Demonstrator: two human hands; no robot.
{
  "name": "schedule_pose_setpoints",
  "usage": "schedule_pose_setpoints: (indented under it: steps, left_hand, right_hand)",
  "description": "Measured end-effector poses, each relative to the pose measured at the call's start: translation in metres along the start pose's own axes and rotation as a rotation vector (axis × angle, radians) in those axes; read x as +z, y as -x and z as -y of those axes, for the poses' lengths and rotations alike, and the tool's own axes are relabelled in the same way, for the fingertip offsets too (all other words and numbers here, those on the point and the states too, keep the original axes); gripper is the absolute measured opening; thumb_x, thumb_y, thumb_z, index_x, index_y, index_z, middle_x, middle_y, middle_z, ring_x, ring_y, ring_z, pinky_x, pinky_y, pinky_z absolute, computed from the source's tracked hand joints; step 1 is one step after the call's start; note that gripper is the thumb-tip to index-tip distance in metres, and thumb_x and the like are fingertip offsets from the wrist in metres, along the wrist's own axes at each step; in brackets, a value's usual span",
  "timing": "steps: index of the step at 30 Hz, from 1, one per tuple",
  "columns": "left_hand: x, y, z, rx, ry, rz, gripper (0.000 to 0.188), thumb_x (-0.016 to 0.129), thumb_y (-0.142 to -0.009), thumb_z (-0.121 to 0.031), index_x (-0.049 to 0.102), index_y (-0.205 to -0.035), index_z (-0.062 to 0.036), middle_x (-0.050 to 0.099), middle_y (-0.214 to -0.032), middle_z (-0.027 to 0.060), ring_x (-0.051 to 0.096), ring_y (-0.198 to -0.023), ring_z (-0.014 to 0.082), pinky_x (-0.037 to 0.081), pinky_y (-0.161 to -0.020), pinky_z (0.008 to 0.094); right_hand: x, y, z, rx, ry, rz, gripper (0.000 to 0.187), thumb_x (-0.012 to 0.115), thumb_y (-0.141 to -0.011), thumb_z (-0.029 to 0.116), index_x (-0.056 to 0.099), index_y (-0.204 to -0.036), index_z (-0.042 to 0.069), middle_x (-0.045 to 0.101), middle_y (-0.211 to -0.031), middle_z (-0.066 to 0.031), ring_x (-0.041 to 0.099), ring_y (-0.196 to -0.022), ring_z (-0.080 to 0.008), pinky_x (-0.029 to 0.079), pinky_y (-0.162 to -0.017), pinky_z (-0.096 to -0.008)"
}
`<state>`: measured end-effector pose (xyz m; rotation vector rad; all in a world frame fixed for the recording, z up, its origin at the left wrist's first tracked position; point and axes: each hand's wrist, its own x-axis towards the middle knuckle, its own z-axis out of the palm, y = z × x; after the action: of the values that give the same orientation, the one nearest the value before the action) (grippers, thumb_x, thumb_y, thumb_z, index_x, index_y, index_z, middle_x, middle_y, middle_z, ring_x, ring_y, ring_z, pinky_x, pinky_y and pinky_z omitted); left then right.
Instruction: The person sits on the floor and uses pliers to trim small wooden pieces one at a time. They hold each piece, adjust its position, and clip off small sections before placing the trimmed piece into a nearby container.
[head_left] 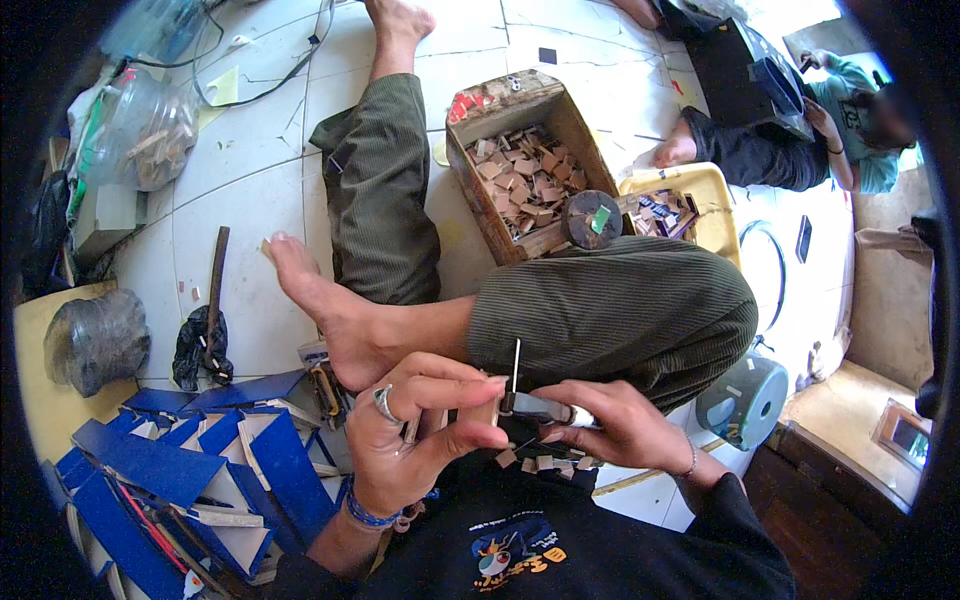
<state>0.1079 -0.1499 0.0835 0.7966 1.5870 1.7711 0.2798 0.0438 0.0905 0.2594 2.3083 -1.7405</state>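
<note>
My left hand point(415, 415), with a ring and a blue bracelet, pinches a small flat wooden piece point(489, 413) between thumb and fingertips. Closed around a metal hand tool point(540, 408) with a white grip is my right hand point(625, 428). The tool's dark tip meets the edge of the wooden piece. From that spot a thin pale strip point(516, 366) stands upright; whether it belongs to the tool or the wood I cannot tell. Below the hands, several small wooden tiles point(545, 463) lie on my dark shirt.
Ahead stands a wooden box point(480, 205) of small tiles, a dark round object point(591, 219) at its near corner. Beside it is a yellow tub point(718, 200). Blue-covered boards point(150, 460) pile up at left. A teal plastic container point(741, 400) sits right; another person point(860, 125) sits far right.
</note>
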Motion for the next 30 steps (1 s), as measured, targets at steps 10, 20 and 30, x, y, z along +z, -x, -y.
schedule_pose_setpoints:
  steps: [10, 20, 30]
  left_hand:
    - [-0.011, -0.012, -0.031, 0.239, -0.187, 0.165, 0.045, 0.087, -0.072, 0.008, 0.075, -0.114, -0.0032, 0.066, -0.114, 0.0117, 0.074, -0.093, 0.0175, 0.066, -0.077, 0.0246]
    - [-0.012, -0.014, -0.029, 0.221, -0.272, 0.167, 0.044, 0.090, -0.072, 0.000, 0.078, -0.114, -0.0104, 0.070, -0.107, 0.0074, 0.075, -0.087, 0.0162, 0.065, -0.070, 0.0246]
    - [-0.015, -0.019, -0.032, 0.239, -0.322, 0.187, 0.043, 0.088, -0.073, 0.001, 0.077, -0.114, -0.0072, 0.069, -0.108, 0.0083, 0.074, -0.086, 0.0165, 0.066, -0.074, 0.0251]
  right_hand:
    - [-0.014, 0.002, 0.012, 0.101, 0.028, -0.191, 0.044, 0.074, -0.092, 0.007, 0.060, -0.134, 0.005, 0.075, -0.112, -0.0122, 0.075, -0.103, -0.0301, 0.058, -0.088, -0.0392]
    - [-0.016, 0.001, 0.020, 0.062, 0.060, -0.128, 0.051, 0.074, -0.092, 0.010, 0.058, -0.140, 0.009, 0.071, -0.126, -0.0165, 0.072, -0.108, -0.0379, 0.059, -0.089, -0.0440]
    - [-0.018, 0.000, 0.023, 0.073, 0.162, -0.141, 0.050, 0.074, -0.091, 0.010, 0.058, -0.139, 0.008, 0.071, -0.122, -0.0164, 0.072, -0.103, -0.0381, 0.059, -0.085, -0.0439]
